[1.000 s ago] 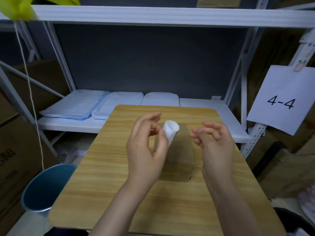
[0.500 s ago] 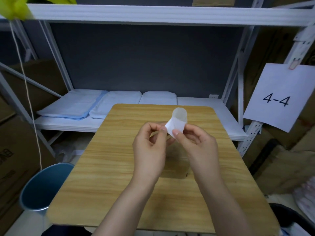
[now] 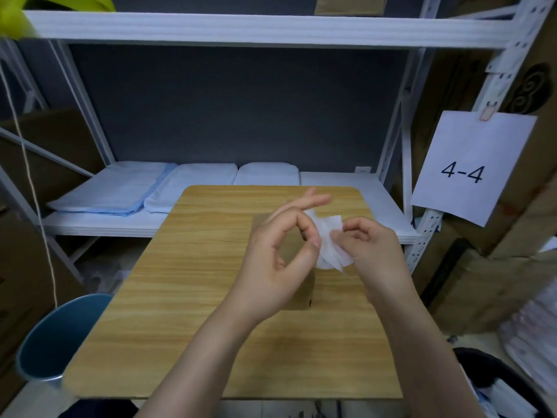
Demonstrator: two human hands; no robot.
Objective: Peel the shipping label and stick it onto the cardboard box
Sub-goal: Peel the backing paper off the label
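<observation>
You are at the peeling step: your left hand (image 3: 280, 260) and right hand (image 3: 369, 245) both pinch the thin, crumpled white label (image 3: 330, 242) above the flat brown cardboard box (image 3: 303, 292), which lies mid-worktop (image 3: 180, 297) on smooth wood. Nothing is stuck on yet.

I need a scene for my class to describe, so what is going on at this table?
A person stands at a wooden table, both hands raised above a cardboard box. The left hand and right hand pinch a white label between them, working it apart from its backing. The label is not yet on the box.
</observation>
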